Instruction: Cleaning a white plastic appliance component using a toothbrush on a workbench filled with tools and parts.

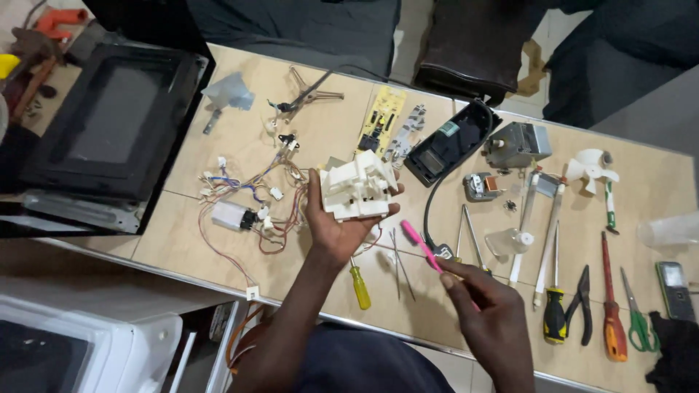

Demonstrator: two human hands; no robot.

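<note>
My left hand (pixel 331 225) holds up a white plastic switch assembly (pixel 358 186) above the tiled table (pixel 218 156). My right hand (pixel 489 316) grips a thin pink-handled tool (pixel 420 244), whose tip points up and left toward the white part, a short gap away. Below the left hand lie a yellow-handled screwdriver (pixel 359 286) and thin metal tweezers (pixel 400 273). A bundle of coloured wires with white connectors (pixel 251 204) lies just left of the left hand.
A black appliance door (pixel 109 124) rests at the left. A yellow circuit board (pixel 381 120), black housing (pixel 450 142), small motor (pixel 515 144), white fan blade (pixel 591 166), pliers (pixel 580 304), screwdrivers (pixel 613 306), green scissors (pixel 635 313) and a phone (pixel 675 290) lie at the right.
</note>
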